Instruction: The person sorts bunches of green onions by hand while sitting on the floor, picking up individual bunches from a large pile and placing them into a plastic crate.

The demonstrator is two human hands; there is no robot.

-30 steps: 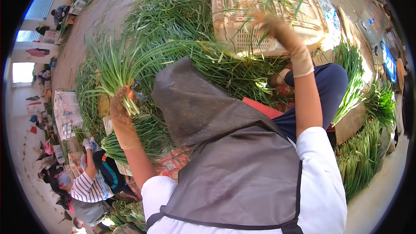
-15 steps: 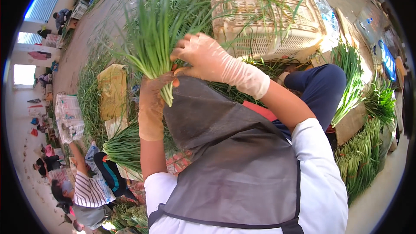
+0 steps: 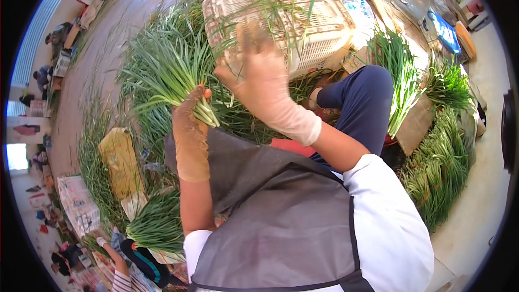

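In my left hand (image 3: 193, 112), gloved and stained brown, is a bunch of garlic chives (image 3: 184, 84). Its pale stem ends stick out at the right of the fist, and the green leaves fan out toward the upper left. My right hand (image 3: 262, 75), in a thin pale glove, is raised to the right of the bunch and apart from it. Its fingers are spread, smeared by motion at the tips, and no object shows in them. Behind it stands an upturned white plastic crate (image 3: 324, 48) with loose leaves on top.
Loose green leaves (image 3: 143, 57) lie heaped beyond my left hand. A yellow sack (image 3: 120, 165) and another chive bunch (image 3: 157, 226) are at left. To the right are long chives (image 3: 397, 86) and stacked bundles (image 3: 440, 167). A co-worker's striped sleeve (image 3: 121, 281) shows lower left.
My right hand has come away from the chives, opening rightward. The bunch has tilted further, its stem ends now pointing lower right. The whole view has shifted, with the crate now further left.
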